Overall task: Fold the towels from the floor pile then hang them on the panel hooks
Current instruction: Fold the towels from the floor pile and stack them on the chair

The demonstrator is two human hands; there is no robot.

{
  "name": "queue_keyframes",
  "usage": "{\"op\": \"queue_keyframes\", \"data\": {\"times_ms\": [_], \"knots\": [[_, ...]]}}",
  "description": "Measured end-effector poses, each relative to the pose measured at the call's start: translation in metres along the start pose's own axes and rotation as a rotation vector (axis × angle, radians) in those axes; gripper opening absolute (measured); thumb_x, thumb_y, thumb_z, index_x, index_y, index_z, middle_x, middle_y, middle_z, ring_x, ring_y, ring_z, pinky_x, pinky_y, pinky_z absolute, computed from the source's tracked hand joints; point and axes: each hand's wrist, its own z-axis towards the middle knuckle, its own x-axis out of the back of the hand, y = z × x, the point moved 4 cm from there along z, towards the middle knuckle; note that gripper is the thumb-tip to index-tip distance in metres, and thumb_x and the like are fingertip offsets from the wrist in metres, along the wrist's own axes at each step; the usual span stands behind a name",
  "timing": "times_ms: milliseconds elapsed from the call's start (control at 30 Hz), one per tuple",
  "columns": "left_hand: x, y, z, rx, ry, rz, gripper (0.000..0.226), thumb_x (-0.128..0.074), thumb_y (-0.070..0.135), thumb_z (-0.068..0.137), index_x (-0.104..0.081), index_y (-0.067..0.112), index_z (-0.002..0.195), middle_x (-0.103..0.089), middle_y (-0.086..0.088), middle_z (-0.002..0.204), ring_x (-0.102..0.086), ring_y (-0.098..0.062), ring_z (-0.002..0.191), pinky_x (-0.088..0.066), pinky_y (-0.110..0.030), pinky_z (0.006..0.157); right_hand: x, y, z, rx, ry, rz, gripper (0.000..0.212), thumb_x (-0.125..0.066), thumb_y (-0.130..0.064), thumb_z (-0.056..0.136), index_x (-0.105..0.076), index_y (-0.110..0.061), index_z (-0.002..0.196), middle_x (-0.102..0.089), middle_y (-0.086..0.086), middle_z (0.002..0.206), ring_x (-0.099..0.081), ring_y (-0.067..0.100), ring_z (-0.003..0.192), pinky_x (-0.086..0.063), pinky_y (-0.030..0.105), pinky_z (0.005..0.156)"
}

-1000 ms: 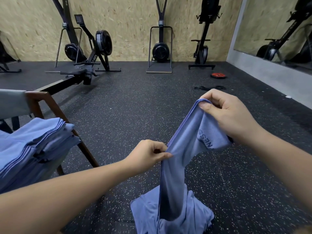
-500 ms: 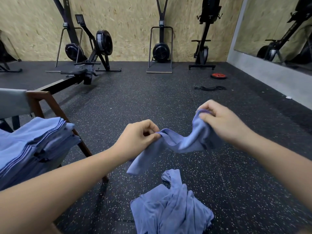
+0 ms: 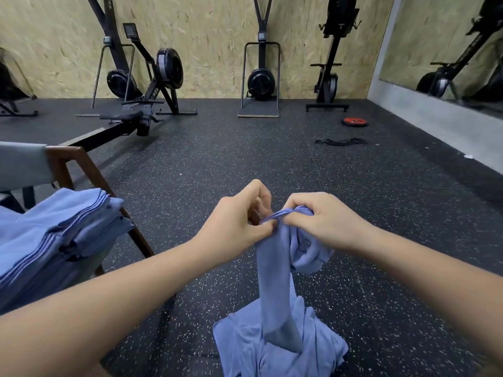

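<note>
Head camera looks down at my two hands; my left hand (image 3: 239,221) and my right hand (image 3: 324,221) are close together, almost touching; both pinch the top edge of one blue towel (image 3: 275,281), fingers curled tight on it; the towel hangs down over the blue pile (image 3: 245,346) on the dark floor (image 3: 217,159); folded towels (image 3: 54,240) sit stacked on the chair (image 3: 81,164) at my left, reaching its front edge.

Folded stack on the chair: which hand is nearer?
Left. The left hand is to the right of the stack, apart from it; the right hand lies farther right, beyond the left. Both pinch the towel.
</note>
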Motion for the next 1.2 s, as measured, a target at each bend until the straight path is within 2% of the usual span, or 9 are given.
{"op": "queue_keyframes", "data": {"times_ms": [167,400,567,700,767,833,900,1033,1200], "knots": [[-0.014,-0.008,-0.007,0.051,-0.053,-0.031,0.031,-0.084,0.017,0.088,-0.058,0.030,0.097,-0.069,0.009,0.081,-0.052,-0.006,0.062,-0.047,-0.026,0.063,0.015,-0.001,-0.002,0.002,0.061,0.098,0.015,-0.067,-0.015,0.096,-0.074,-0.019,0.084,-0.075,-0.004,0.082,-0.062,0.004,0.077,-0.051,0.031,0.077],[-0.023,-0.014,-0.008,0.026,0.003,0.068,0.022,-0.084,0.020,0.087,-0.066,0.033,0.092,-0.070,0.014,0.083,-0.066,-0.007,0.072,-0.047,-0.020,0.067,0.022,0.003,0.000,0.009,0.114,0.138,0.017,-0.065,-0.028,0.094,-0.075,-0.016,0.087,-0.077,0.004,0.085,-0.072,0.031,0.086,-0.059,0.050,0.082],[-0.027,-0.004,-0.009,-0.096,0.042,0.146,0.026,-0.076,0.013,0.085,-0.067,0.031,0.102,-0.070,0.018,0.096,-0.065,-0.012,0.078,-0.041,-0.015,0.069,0.019,0.002,0.001,-0.030,0.128,0.107,0.021,-0.067,-0.017,0.096,-0.071,-0.019,0.076,-0.069,-0.008,0.071,-0.058,0.006,0.069,-0.050,0.035,0.073],[-0.030,-0.009,-0.009,-0.103,0.064,0.202,0.022,-0.075,0.016,0.083,-0.067,0.030,0.098,-0.068,0.015,0.090,-0.065,-0.012,0.078,-0.049,-0.022,0.073,0.015,0.001,0.001,-0.030,0.123,0.090,0.016,-0.067,-0.020,0.096,-0.073,-0.016,0.081,-0.073,-0.001,0.078,-0.061,0.009,0.074,-0.054,0.041,0.080],[-0.033,-0.018,-0.008,-0.079,0.037,0.244,0.012,-0.074,0.025,0.081,-0.063,0.028,0.086,-0.063,0.009,0.080,-0.062,-0.012,0.074,-0.053,-0.034,0.073,0.015,0.001,0.000,-0.029,0.122,0.106,0.016,-0.067,-0.022,0.096,-0.072,-0.015,0.082,-0.073,0.003,0.079,-0.061,0.010,0.074,-0.055,0.043,0.080],[-0.038,-0.027,-0.008,-0.022,-0.013,0.286,0.019,-0.070,0.033,0.081,-0.057,0.021,0.073,-0.060,0.004,0.072,-0.058,-0.015,0.068,-0.051,-0.040,0.069,0.017,-0.001,-0.001,-0.026,0.135,0.124,0.018,-0.067,-0.021,0.096,-0.069,-0.014,0.080,-0.071,0.008,0.080,-0.057,0.010,0.072,-0.054,0.041,0.076],[-0.041,-0.036,-0.009,0.031,-0.059,0.319,0.026,-0.070,0.032,0.083,-0.054,0.016,0.069,-0.058,0.001,0.068,-0.056,-0.018,0.066,-0.051,-0.040,0.069,0.022,-0.002,0.000,-0.022,0.171,0.126,0.018,-0.067,-0.019,0.096,-0.069,-0.013,0.079,-0.071,0.009,0.080,-0.056,0.010,0.071,-0.052,0.040,0.076],[-0.035,-0.051,-0.008,0.101,-0.093,0.333,0.015,-0.070,0.026,0.085,-0.063,0.021,0.073,-0.065,0.006,0.070,-0.063,-0.013,0.070,-0.053,-0.033,0.073,0.042,0.014,0.002,-0.067,0.262,0.101,0.016,-0.068,-0.019,0.095,-0.071,-0.012,0.081,-0.071,0.009,0.079,-0.057,0.010,0.071,-0.053,0.039,0.077],[-0.008,-0.072,0.000,0.195,-0.058,0.444,0.013,-0.068,0.029,0.086,-0.073,0.020,0.078,-0.065,0.002,0.063,-0.062,-0.015,0.063,-0.048,-0.030,0.064,0.059,0.052,0.000,-0.153,0.314,0.067,0.016,-0.068,-0.019,0.093,-0.069,-0.016,0.078,-0.066,-0.001,0.068,-0.055,0.011,0.067,-0.048,0.037,0.075]]}}
